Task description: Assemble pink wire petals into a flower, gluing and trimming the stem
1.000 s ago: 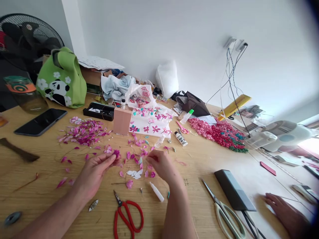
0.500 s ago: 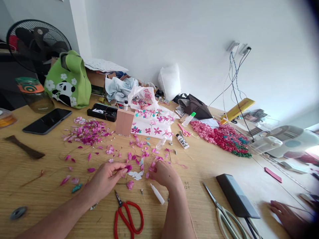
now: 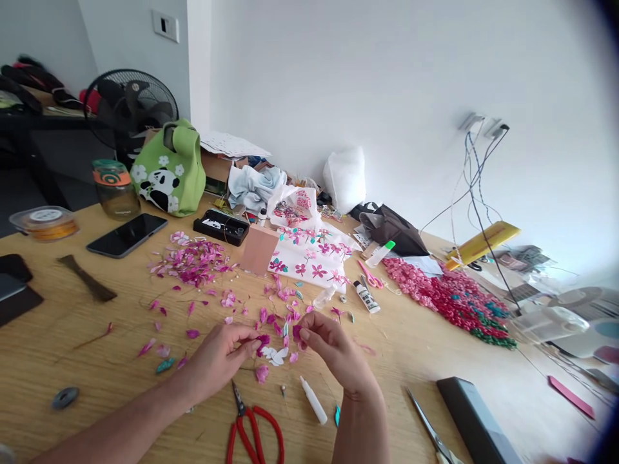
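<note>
Since the pieces are small and thin, they are held only by the fingertips, probably so that nothing is crushed. By the left grip (image 3: 220,361), a magenta bloom (image 3: 262,343) is pinched between thumb and fingers, which are nearly closed; whether the worktop (image 3: 387,374) is touched by it cannot be told. By the right grip (image 3: 329,348), a dark petal (image 3: 296,333) is pinched just as narrowly, and its shape is partly covered by the fingertips. The two pieces are held near each other but apart, perhaps so that both can be watched at once. Close beside the bloom, the white petals (image 3: 275,356) are laid in one small group. The white tube (image 3: 314,401) and the red pliers (image 3: 247,414) are placed on the near side of the hands, apparently for easy reach. The pink heap (image 3: 196,261) is gathered farther off to the left, maybe so that the middle is not overcrowded. On the sheet (image 3: 290,252), flowers are spread in loose rows, it seems to avoid tangling.
</note>
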{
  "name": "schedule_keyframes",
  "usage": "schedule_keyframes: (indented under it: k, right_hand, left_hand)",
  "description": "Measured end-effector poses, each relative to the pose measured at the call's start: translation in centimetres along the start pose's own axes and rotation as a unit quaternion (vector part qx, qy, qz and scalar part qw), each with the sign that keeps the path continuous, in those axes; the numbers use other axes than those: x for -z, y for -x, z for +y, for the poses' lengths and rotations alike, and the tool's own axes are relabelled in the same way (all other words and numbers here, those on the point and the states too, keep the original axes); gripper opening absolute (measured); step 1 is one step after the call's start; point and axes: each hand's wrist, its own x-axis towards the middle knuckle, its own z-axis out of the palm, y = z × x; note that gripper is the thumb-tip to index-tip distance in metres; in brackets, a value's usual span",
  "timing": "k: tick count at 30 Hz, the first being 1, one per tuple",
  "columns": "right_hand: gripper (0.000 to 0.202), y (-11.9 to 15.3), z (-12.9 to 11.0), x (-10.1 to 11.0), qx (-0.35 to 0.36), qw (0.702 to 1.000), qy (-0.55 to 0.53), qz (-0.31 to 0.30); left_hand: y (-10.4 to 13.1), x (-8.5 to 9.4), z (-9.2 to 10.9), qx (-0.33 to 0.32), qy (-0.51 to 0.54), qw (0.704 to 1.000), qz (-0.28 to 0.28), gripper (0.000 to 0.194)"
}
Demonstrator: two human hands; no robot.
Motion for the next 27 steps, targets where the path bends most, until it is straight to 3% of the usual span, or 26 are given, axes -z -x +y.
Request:
schedule_keyframes:
  k: [4,10,17,22,27]
  right_hand:
    - [0.023,-0.7,0.9,-0.5,0.007,0.997,-0.080,0.008]
    - [0.020,-0.9,1.6,-1.0,0.012,0.993,-0.113,-0.022]
    - [0.021,-1.5,2.0,-1.6,0.002,0.993,-0.091,-0.069]
    - [0.021,-1.7,2.2,-1.9,-0.019,0.993,-0.094,-0.066]
    - [0.022,-2.0,2.4,-2.2,-0.032,0.993,-0.108,-0.035]
  left_hand:
    - [0.1,0.0,0.3,0.000,-0.013,1.000,-0.006,0.018]
    - [0.1,0.6,0.5,-0.079,-0.048,0.994,0.064,0.019]
    - [0.1,0.6,0.7,-0.128,-0.099,0.986,0.032,0.019]
    - [0.0,0.5,1.0,-0.095,-0.081,0.992,0.002,0.024]
    - [0.0,0.5,1.2,-0.059,-0.085,0.995,0.011,0.028]
